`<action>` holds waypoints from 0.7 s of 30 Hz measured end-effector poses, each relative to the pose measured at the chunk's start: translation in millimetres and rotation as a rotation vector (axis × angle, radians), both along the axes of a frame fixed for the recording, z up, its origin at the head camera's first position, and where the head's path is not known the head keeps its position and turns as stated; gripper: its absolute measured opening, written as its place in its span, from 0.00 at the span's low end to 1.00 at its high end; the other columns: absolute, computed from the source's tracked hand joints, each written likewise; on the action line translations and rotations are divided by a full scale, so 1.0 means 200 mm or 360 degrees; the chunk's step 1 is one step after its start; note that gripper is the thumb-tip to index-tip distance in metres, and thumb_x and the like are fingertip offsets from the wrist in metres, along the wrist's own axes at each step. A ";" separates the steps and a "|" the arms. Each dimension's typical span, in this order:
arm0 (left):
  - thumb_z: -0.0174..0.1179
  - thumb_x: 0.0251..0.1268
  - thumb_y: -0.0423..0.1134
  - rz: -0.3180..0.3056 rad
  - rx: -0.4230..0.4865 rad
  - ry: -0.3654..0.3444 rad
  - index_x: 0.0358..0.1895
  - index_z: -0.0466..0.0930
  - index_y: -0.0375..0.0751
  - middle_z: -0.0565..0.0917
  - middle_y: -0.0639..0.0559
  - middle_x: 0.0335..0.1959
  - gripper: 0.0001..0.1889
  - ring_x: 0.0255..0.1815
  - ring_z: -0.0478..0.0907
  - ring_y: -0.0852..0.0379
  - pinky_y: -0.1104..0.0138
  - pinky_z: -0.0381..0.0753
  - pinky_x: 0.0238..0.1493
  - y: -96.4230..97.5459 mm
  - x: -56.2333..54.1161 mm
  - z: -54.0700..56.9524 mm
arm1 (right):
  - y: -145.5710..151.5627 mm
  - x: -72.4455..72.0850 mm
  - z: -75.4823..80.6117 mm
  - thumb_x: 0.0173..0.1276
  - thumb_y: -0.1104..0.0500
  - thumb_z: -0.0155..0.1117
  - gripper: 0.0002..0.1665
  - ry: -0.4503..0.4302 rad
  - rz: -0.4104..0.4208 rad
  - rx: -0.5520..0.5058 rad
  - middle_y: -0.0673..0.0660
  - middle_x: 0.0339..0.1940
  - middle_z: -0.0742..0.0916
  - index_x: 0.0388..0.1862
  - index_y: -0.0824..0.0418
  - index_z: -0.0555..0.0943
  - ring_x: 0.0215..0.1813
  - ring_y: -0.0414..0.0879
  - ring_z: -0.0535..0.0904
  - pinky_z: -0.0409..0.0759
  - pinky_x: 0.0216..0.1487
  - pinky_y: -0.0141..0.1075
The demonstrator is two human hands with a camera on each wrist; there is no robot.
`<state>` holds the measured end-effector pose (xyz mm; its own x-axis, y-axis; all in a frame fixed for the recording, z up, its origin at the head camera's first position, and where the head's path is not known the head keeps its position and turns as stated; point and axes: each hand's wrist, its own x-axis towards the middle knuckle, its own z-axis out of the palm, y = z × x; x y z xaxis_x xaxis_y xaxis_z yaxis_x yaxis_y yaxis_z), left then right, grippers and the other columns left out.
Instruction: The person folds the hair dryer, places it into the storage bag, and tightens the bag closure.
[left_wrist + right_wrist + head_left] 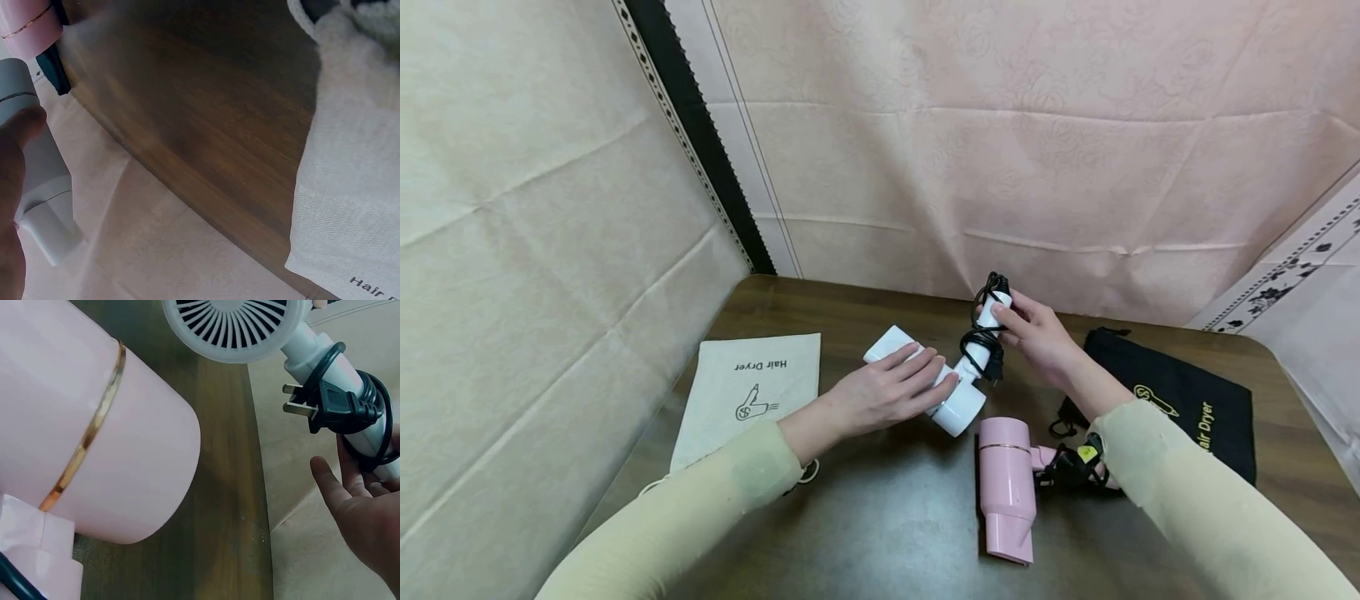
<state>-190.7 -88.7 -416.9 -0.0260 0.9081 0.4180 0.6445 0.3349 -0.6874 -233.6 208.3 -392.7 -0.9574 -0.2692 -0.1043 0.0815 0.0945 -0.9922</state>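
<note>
A white hair dryer (961, 410) is held up over the table between both hands. My left hand (887, 385) grips its barrel, fingers laid across the top; in the left wrist view a finger or thumb (28, 123) wraps over the barrel. With my right hand (1037, 333), I hold the handle near its end. A black cord (981, 340) is wound around the handle, and its two-pin plug (337, 406) shows in the right wrist view, along with the slatted round vent (231, 325). The pink hair dryer (1006, 483) lies on the table, nearer me.
At the left lies a white drawstring bag (722, 417) printed "Hair Dryer". A black pouch (1195, 392) with gold print lies at the right, partly behind my right forearm. The brown table (865, 517) ends at pale curtains (1037, 183) behind and at the sides.
</note>
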 end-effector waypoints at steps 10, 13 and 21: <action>0.44 0.81 0.28 -0.0015 0.0024 -0.0033 0.70 0.75 0.43 0.83 0.43 0.62 0.21 0.65 0.83 0.48 0.55 0.79 0.71 0.01 0.01 0.00 | 0.01 -0.03 0.02 0.88 0.48 0.51 0.36 0.0015 0.0113 0.0052 0.59 0.72 0.78 0.86 0.61 0.59 0.66 0.38 0.78 0.76 0.71 0.37; 0.44 0.81 0.28 -0.0014 0.0035 -0.0045 0.70 0.75 0.43 0.83 0.43 0.62 0.21 0.65 0.83 0.48 0.55 0.79 0.71 0.01 0.01 0.00 | 0.02 -0.05 0.03 0.88 0.47 0.51 0.36 0.0006 0.0139 0.0076 0.60 0.72 0.79 0.86 0.61 0.60 0.66 0.38 0.79 0.76 0.71 0.39; 0.48 0.82 0.31 -0.0021 0.0007 -0.0031 0.72 0.76 0.44 0.83 0.43 0.64 0.21 0.67 0.81 0.48 0.55 0.79 0.70 0.02 0.00 -0.01 | 0.02 -0.07 0.06 0.89 0.50 0.50 0.35 0.0046 0.0271 0.0213 0.62 0.69 0.82 0.85 0.64 0.60 0.61 0.38 0.81 0.82 0.61 0.34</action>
<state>-191.3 -84.2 -419.8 -0.0226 0.9065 0.4217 0.6622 0.3296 -0.6730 -247.4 211.8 -381.3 -0.9025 -0.4128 -0.1230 0.0248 0.2353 -0.9716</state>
